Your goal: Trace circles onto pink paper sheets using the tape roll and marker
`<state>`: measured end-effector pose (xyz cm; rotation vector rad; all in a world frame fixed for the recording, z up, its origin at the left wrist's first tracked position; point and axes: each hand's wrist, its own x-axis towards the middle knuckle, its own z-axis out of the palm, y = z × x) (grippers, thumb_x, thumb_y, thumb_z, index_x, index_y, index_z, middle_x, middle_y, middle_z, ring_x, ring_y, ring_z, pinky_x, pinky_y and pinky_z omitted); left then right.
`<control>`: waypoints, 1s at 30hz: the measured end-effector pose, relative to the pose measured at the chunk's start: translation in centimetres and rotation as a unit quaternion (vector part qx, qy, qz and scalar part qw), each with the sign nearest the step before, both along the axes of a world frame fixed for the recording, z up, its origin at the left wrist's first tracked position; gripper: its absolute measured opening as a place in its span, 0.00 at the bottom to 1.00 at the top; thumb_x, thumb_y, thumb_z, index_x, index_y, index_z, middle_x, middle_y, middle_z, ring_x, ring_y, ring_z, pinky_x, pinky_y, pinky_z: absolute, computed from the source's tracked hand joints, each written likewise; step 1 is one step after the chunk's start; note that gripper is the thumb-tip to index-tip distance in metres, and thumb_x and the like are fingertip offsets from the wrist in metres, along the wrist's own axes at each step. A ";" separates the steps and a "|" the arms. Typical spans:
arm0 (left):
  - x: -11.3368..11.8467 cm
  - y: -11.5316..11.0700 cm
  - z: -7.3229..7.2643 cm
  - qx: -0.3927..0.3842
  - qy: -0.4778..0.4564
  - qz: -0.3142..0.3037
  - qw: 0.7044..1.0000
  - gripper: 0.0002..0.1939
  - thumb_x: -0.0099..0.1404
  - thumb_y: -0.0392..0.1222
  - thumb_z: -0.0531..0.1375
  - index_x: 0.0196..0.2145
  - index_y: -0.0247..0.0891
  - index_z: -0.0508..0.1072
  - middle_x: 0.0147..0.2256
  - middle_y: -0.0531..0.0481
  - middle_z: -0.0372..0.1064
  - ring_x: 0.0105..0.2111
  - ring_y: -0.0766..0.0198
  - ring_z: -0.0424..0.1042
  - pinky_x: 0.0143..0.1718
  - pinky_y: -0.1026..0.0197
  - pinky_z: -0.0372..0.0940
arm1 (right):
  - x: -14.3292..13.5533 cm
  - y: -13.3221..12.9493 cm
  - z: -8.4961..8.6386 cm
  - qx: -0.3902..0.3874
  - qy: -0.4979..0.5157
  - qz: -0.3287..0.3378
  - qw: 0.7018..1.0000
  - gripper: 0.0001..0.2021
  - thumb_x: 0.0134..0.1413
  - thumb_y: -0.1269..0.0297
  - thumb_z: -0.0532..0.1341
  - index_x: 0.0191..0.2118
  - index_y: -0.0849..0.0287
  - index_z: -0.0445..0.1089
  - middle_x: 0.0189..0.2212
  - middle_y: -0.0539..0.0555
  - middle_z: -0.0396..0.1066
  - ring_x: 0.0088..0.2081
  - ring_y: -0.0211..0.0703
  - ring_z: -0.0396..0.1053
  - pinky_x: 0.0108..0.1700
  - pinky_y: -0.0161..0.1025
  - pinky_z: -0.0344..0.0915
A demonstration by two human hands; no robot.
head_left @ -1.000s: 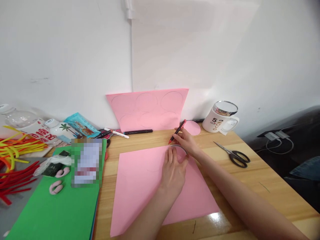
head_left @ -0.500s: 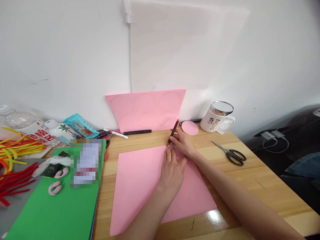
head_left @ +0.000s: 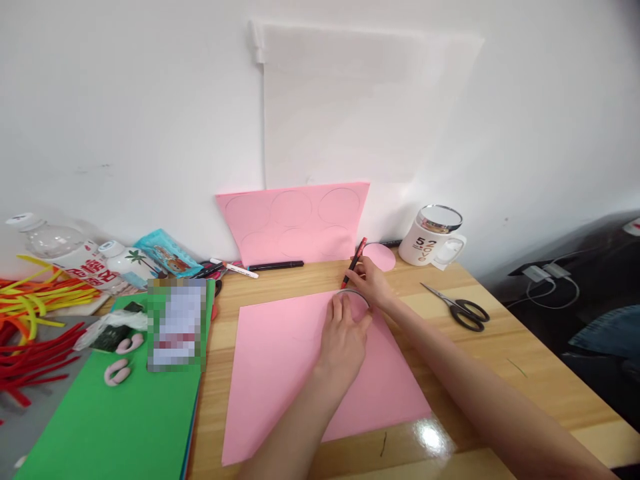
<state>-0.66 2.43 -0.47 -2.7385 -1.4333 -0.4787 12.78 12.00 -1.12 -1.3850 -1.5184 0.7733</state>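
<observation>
A large sheet of pink paper (head_left: 280, 373) lies flat on the table in front of me. My left hand (head_left: 345, 337) rests on its upper right part, fingers stretched out and pressing down on a round pink disc (head_left: 358, 304). A dark line shows along the disc's far edge, and my fingers hide much of it. My right hand (head_left: 371, 281) is closed around a red and black pen (head_left: 355, 262), tip down just above the disc's upper edge. Whether the tip touches the paper I cannot tell. A faint curved line runs on the sheet left of my fingers.
Pink paper with drawn circles (head_left: 295, 220) leans on the wall. A pink paper circle (head_left: 381, 257), white mug (head_left: 425, 240) and scissors (head_left: 465, 312) stand or lie to the right. Leftward are green paper (head_left: 125, 420), bottles (head_left: 55, 243), pipe cleaners (head_left: 40, 353) and a black pen (head_left: 275, 265).
My right hand has shifted slightly right with the pen, whose tip moved right and a little up. My left hand stays in place on the disc. The view has tilted slightly.
</observation>
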 end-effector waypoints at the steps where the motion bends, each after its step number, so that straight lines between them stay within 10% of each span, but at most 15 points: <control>1: 0.0 0.0 0.1 -0.002 0.003 0.000 1.000 0.19 0.63 0.31 0.55 0.50 0.43 0.71 0.55 0.40 0.60 0.57 0.44 0.56 0.54 0.41 0.60 | 0.4 0.0 -0.1 -0.002 -0.015 -0.019 1.000 0.14 0.51 0.58 0.58 0.42 0.58 0.60 0.23 0.48 0.70 0.26 0.44 0.70 0.31 0.42 0.67; 30: -0.7 1.4 3.8 -0.079 0.083 -0.042 0.992 0.15 0.65 0.33 0.53 0.44 0.48 0.73 0.57 0.47 0.60 0.48 0.52 0.61 0.43 0.51 0.62 | 3.5 -4.3 0.3 -0.066 0.174 -0.095 0.978 0.19 0.44 0.57 0.68 0.31 0.52 0.54 0.25 0.54 0.74 0.24 0.51 0.75 0.27 0.49 0.76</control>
